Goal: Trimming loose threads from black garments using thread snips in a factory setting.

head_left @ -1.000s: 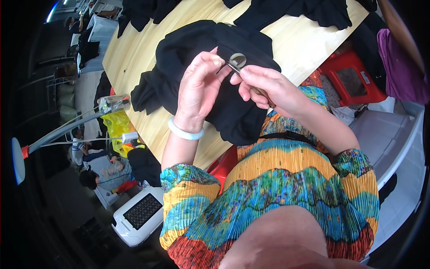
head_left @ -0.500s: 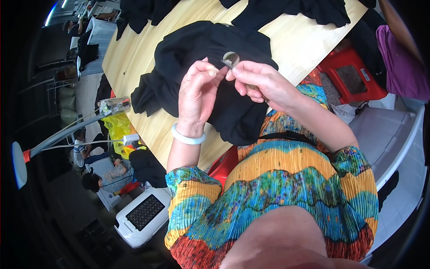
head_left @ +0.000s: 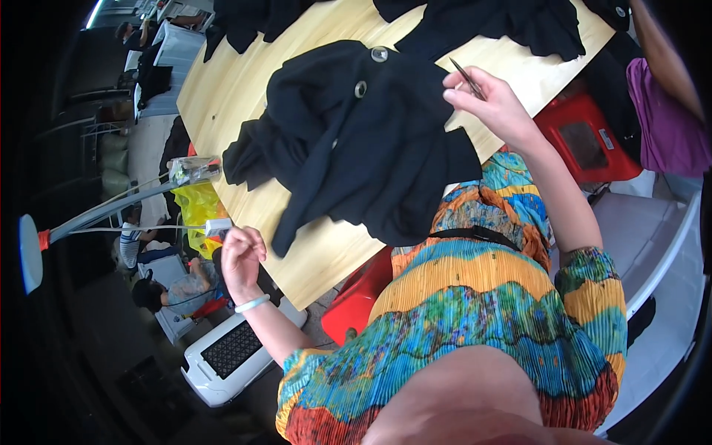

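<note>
A black garment lies spread and rumpled on the wooden table. Its edge carries large round buttons, with one button at the far end and another button below it. Above the garment's right side, my right hand is closed around a slim pointed dark metal tool, tip up and to the left. The tool's lower part is hidden in the palm. My left hand, with a pale bangle on the wrist, hangs past the table's left edge, fingers loosely curled and apart from the cloth. Nothing shows in it.
More black garments lie along the table's far side. Red stools stand at the right and under the near edge. A lamp arm and a yellow plastic bag are at the left. A person in purple is at the far right.
Both hands were together at a button over the garment; they have parted, left toward the near left, right to the far right. The garment now lies flatter, its buttons showing.
</note>
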The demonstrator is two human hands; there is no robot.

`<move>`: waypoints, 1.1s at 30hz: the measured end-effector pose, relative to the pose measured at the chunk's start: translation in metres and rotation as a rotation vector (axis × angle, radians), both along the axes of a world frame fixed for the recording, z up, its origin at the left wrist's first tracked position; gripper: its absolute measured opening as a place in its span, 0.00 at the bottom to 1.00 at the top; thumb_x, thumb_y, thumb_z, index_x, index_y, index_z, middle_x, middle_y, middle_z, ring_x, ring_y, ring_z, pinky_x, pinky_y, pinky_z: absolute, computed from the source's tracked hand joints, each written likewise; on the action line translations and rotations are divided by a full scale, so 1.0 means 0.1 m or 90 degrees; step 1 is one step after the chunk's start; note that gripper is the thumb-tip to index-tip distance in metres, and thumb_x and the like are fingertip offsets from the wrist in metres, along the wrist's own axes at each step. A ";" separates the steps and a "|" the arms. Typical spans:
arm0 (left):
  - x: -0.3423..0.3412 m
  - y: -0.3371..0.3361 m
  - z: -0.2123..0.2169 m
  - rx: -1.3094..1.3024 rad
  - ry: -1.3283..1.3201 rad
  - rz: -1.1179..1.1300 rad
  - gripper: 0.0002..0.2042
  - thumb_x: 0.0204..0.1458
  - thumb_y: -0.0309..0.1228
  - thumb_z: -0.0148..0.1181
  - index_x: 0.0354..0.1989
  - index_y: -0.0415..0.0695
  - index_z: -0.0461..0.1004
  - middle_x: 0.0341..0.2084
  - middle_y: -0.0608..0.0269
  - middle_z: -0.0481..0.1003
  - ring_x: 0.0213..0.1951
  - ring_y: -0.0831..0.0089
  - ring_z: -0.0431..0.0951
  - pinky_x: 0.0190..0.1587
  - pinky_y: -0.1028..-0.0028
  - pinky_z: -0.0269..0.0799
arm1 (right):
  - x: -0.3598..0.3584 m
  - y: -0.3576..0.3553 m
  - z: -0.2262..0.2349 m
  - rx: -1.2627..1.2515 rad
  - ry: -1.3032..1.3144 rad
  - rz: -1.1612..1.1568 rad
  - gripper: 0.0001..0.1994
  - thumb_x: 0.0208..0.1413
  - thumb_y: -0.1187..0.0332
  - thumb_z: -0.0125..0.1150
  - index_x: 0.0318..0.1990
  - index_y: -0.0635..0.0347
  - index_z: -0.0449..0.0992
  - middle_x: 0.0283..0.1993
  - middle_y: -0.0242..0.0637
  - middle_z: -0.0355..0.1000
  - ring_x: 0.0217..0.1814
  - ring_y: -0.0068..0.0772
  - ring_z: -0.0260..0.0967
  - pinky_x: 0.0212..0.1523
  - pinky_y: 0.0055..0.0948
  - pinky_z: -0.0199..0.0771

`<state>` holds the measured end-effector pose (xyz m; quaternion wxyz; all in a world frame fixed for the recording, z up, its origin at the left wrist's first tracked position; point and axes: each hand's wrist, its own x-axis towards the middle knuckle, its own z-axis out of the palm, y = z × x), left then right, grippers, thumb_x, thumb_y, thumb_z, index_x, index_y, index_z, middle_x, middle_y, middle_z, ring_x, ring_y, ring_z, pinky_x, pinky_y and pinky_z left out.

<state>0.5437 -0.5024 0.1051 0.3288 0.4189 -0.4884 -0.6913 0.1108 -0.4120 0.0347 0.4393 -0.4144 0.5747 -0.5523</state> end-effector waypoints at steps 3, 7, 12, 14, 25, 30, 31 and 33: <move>0.10 -0.09 -0.33 -0.019 -0.482 0.147 0.03 0.45 0.23 0.45 0.27 0.41 0.65 0.25 0.61 0.71 0.21 0.77 0.71 0.22 0.82 0.66 | -0.14 -0.40 -0.33 -0.071 0.231 -0.117 0.16 0.43 0.63 0.60 0.38 0.63 0.69 0.29 0.33 0.69 0.32 0.23 0.67 0.35 0.20 0.66; -0.54 -0.24 -0.32 -0.158 -0.401 0.071 0.08 0.48 0.26 0.46 0.36 0.43 0.67 0.27 0.66 0.72 0.27 0.78 0.72 0.28 0.80 0.66 | 0.01 -1.07 -0.35 -0.033 0.406 -0.097 0.25 0.41 0.48 0.55 0.41 0.59 0.71 0.36 0.48 0.70 0.39 0.44 0.69 0.39 0.34 0.68; -1.62 -0.53 -0.55 -0.587 -0.552 -0.127 0.12 0.41 0.25 0.56 0.37 0.39 0.68 0.30 0.54 0.71 0.35 0.62 0.73 0.39 0.70 0.68 | 0.01 -1.18 -0.77 0.010 0.414 0.023 0.22 0.36 0.53 0.62 0.32 0.65 0.72 0.30 0.49 0.70 0.34 0.43 0.69 0.34 0.34 0.66; -1.81 -0.57 -0.54 -0.698 -0.599 -0.216 0.22 0.38 0.27 0.58 0.45 0.40 0.63 0.45 0.52 0.64 0.46 0.55 0.66 0.47 0.66 0.64 | 0.07 -0.97 -0.46 0.007 0.349 -0.010 0.18 0.37 0.58 0.63 0.32 0.63 0.71 0.26 0.43 0.68 0.31 0.40 0.67 0.32 0.32 0.64; -1.96 -1.06 -0.87 -0.650 -0.592 -0.282 0.18 0.40 0.22 0.48 0.44 0.45 0.66 0.45 0.52 0.63 0.44 0.54 0.66 0.45 0.64 0.66 | 0.30 -0.22 1.33 -0.364 0.106 0.154 0.10 0.40 0.78 0.60 0.32 0.63 0.69 0.28 0.27 0.66 0.27 0.13 0.59 0.27 0.15 0.59; -1.83 -1.15 -0.60 -0.645 -0.569 0.038 0.14 0.41 0.22 0.41 0.37 0.39 0.68 0.27 0.43 0.71 0.34 0.52 0.72 0.40 0.61 0.66 | 0.40 -0.29 1.15 -0.332 0.222 0.194 0.11 0.39 0.78 0.60 0.34 0.64 0.70 0.28 0.32 0.67 0.28 0.16 0.63 0.27 0.17 0.62; -1.84 -1.19 -0.34 -0.615 -0.496 0.075 0.16 0.42 0.23 0.39 0.40 0.36 0.67 0.27 0.41 0.70 0.34 0.56 0.73 0.40 0.65 0.66 | 0.39 -0.34 1.08 -0.362 0.245 0.145 0.11 0.38 0.78 0.60 0.33 0.64 0.70 0.31 0.34 0.68 0.30 0.20 0.65 0.29 0.19 0.64; -1.54 -1.36 0.07 -0.527 -0.383 0.128 0.21 0.43 0.26 0.37 0.48 0.30 0.62 0.35 0.42 0.70 0.42 0.61 0.70 0.46 0.70 0.63 | 0.45 -0.42 1.12 -0.432 0.321 0.078 0.13 0.35 0.78 0.60 0.34 0.63 0.71 0.43 0.40 0.67 0.38 0.32 0.69 0.34 0.23 0.68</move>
